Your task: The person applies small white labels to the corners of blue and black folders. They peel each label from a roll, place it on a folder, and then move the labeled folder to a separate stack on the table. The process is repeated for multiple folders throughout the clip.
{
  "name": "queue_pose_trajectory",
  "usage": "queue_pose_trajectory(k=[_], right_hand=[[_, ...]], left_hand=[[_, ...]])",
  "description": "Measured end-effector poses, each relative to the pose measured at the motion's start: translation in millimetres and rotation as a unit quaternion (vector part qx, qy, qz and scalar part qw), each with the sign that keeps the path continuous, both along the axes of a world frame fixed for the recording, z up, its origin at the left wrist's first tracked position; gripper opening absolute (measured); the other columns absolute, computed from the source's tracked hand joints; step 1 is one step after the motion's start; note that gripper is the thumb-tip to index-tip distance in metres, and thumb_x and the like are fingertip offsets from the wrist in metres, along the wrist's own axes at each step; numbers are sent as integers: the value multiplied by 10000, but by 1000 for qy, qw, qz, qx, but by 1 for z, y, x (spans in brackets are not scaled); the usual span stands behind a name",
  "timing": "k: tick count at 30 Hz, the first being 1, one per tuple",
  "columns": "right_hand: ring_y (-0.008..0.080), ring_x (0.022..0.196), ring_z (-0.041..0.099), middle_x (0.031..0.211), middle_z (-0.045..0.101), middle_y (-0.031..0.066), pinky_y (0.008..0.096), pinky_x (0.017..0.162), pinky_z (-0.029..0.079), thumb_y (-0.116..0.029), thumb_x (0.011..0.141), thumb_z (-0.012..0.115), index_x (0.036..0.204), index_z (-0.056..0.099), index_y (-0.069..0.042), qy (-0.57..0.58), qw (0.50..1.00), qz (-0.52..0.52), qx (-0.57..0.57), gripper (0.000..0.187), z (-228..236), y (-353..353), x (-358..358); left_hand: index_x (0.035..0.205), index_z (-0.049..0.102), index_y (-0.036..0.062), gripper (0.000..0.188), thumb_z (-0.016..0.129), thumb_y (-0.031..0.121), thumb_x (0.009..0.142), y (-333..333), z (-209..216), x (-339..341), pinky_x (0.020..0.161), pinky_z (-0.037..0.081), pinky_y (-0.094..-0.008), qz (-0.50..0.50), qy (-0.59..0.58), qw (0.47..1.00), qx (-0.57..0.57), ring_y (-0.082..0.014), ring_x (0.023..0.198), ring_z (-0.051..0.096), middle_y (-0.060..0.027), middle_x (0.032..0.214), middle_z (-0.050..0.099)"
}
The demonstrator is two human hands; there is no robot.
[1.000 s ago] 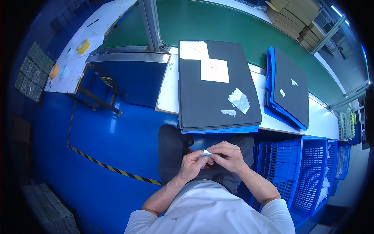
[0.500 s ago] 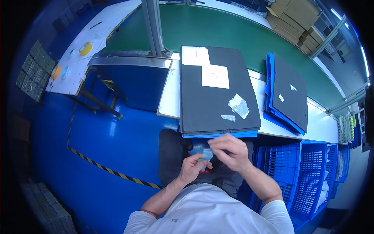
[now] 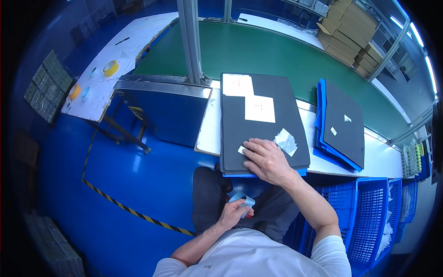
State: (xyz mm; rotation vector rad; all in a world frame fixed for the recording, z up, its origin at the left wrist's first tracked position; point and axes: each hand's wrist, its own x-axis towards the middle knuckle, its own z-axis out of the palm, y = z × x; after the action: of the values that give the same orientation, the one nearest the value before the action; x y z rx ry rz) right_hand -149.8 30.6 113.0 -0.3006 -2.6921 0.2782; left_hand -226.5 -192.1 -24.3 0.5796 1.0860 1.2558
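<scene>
My left hand (image 3: 232,213) is closed on a curled light blue strip (image 3: 248,201), held low over my lap in front of the dark trousers. My right hand (image 3: 267,161) lies palm down on the near part of a black foam-like sheet (image 3: 235,124), its fingers apart. At its fingertips is a small white piece (image 3: 241,150), partly under them. Beside the knuckles a crinkled silvery piece (image 3: 286,142) lies on the sheet. Two white paper squares, a nearer one (image 3: 260,109) and a farther one (image 3: 237,85), are farther up. Blue sheet edges show beneath the black one.
Right of the stack leans another pile of black and blue sheets (image 3: 344,124) on the white bench (image 3: 210,124). Blue crates (image 3: 369,221) stand at lower right. Behind runs a green belt surface (image 3: 258,46) with a metal post (image 3: 189,41). A side table at left holds tape rolls (image 3: 110,68).
My right hand has moved from beside the left hand up onto the black sheet, where a small white piece now shows at its fingertips. The left hand keeps the blue strip. The view has shifted slightly.
</scene>
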Motion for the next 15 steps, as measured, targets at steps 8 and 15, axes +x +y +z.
queue_pose_trajectory(k=[8, 15], right_hand=[[347, 1388, 520, 1477, 568, 188, 465, 1122, 426, -408, 871, 791, 1307, 680, -18, -55, 998, -7, -14, 595, 0, -11, 17], [344, 1462, 461, 1523, 530, 202, 488, 1210, 363, -396, 819, 828, 1414, 563, 20, -71, 996, -39, -22, 773, 10, -6, 26]], left_hand=[[1187, 701, -43, 224, 610, 63, 1012, 12, -10, 6, 867, 595, -315, -44, -1, 999, -13, -173, 903, 740, -113, 975, 756], [1185, 704, -47, 225, 611, 56, 1007, 8, -13, 10, 867, 596, -322, -43, 24, 999, -12, -178, 899, 740, -118, 977, 755]])
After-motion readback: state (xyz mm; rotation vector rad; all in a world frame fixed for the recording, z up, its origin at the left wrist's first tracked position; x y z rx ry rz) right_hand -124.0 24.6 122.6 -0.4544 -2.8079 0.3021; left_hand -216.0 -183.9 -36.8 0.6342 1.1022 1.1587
